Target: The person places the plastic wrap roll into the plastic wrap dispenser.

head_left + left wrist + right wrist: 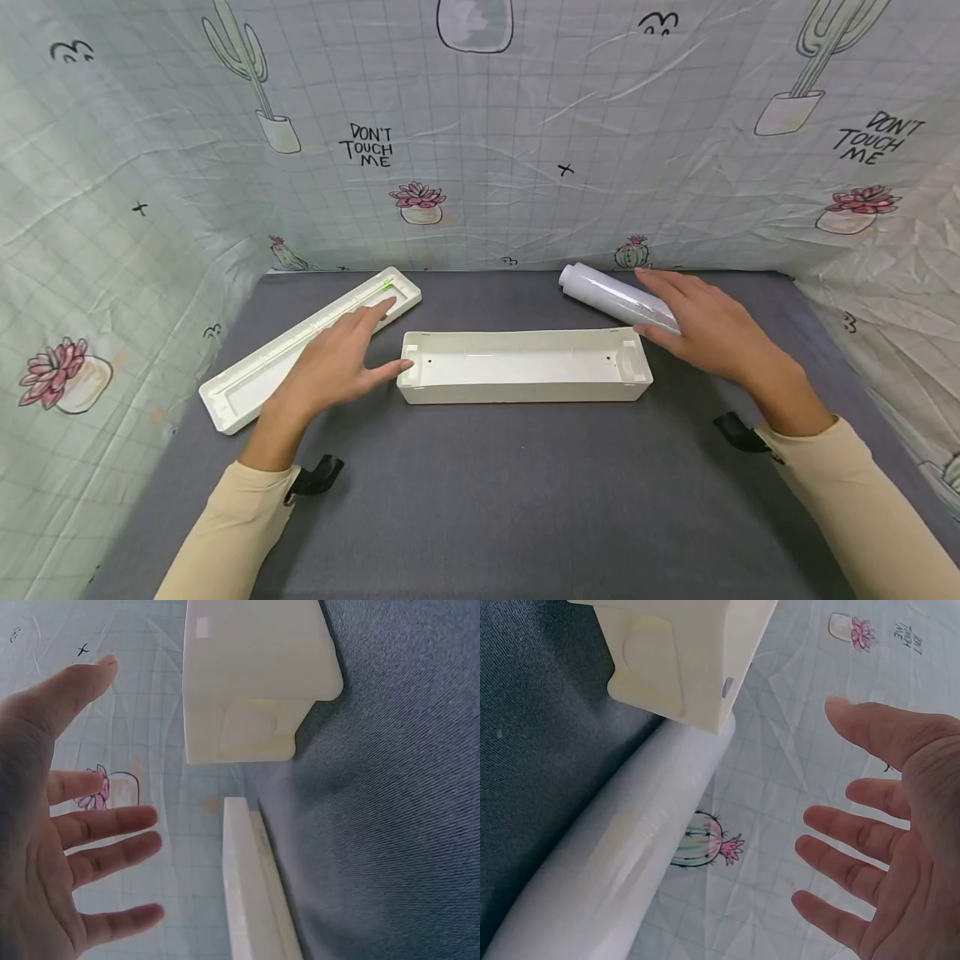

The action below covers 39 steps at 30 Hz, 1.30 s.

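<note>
A long white plastic box (pixel 525 393) lies across the middle of the table, its hollow side facing up. To its left a matching white lid (pixel 247 397) lies slanted, with a small green part near its far end. My left hand (pixel 330 362) hovers over the lid, fingers spread, thumb near the box's left end; the left wrist view shows its palm holding nothing. Behind the box's right end lies a roll of clear plastic film (pixel 615 293). Over the roll's near end is my right hand (pixel 705 325), fingers extended and apart from the roll (pixel 622 840) in the right wrist view.
The dark grey cloth (pixel 517 483) covers the table. A pale printed curtain (pixel 480 150) with cactus drawings hangs behind and at both sides. Black straps (pixel 318 475) sit at both wrists, below the beige sleeves (pixel 232 525).
</note>
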{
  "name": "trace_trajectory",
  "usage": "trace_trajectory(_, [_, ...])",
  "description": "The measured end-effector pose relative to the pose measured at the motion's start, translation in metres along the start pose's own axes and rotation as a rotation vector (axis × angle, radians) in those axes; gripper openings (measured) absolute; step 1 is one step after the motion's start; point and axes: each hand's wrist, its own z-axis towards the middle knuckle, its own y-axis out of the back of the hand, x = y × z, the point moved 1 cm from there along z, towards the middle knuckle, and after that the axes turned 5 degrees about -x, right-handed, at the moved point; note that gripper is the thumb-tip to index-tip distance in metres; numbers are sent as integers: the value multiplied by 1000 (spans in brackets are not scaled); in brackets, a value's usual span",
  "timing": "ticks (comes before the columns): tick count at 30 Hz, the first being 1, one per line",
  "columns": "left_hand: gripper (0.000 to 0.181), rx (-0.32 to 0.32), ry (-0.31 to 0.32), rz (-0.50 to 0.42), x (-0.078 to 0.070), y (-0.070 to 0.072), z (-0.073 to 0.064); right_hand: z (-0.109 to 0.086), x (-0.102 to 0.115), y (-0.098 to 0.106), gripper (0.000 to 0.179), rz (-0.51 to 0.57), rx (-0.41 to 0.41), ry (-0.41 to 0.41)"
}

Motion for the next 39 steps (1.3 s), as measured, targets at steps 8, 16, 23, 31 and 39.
trace_trajectory(8, [86, 102, 41, -173, 4, -6, -4, 1, -1, 3, 73, 25, 21, -47])
trace_trajectory(16, [75, 130, -25, -302, 9, -14, -3, 4, -4, 5, 70, 26, 39, -59])
trace_trajectory(23, [75, 171, -36, -383, 12, -18, -2, 7, -7, 5, 66, 14, 39, -59])
trace_trajectory(31, [72, 198, -43, -428, 15, -25, -2, 9, -10, 4, 66, -5, 39, -54])
trace_trajectory(39, [66, 219, -57, -460, 18, -29, -1, 10, -14, 2, 65, 1, 53, -62])
